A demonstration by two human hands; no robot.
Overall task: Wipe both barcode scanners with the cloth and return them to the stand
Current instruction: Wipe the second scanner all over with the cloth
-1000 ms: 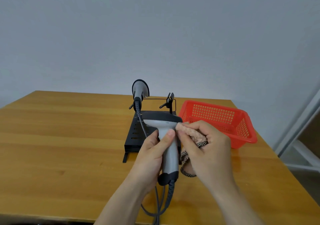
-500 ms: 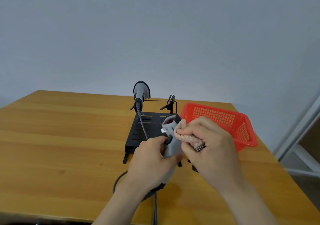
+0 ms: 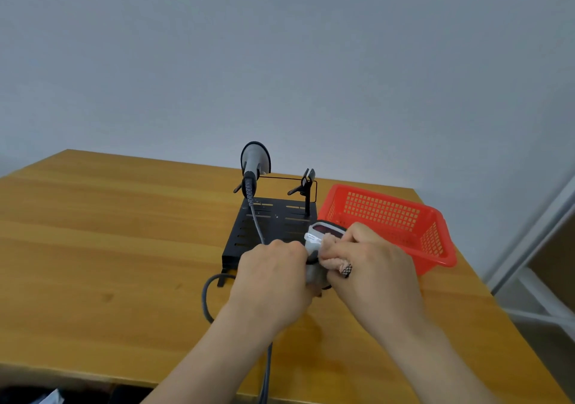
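Stand [image 3: 273,226] on table [image 3: 109,248]; basket [image 3: 435,248] just right of stand.

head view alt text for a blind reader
A left hand grips a grey barcode scanner while the right hand presses a pink cloth against it, over a wooden table. Behind, a second scanner sits on a black stand, with a red basket to its right.

Beyond fingers [image 3: 357,240]: black stand [image 3: 273,220], docked scanner [image 3: 255,160] on left post, right cradle [image 3: 308,181] unoccupied. Right: red basket [image 3: 382,213], near. Left: open tabletop [image 3: 109,232], cable loop [image 3: 203,297] just beside.
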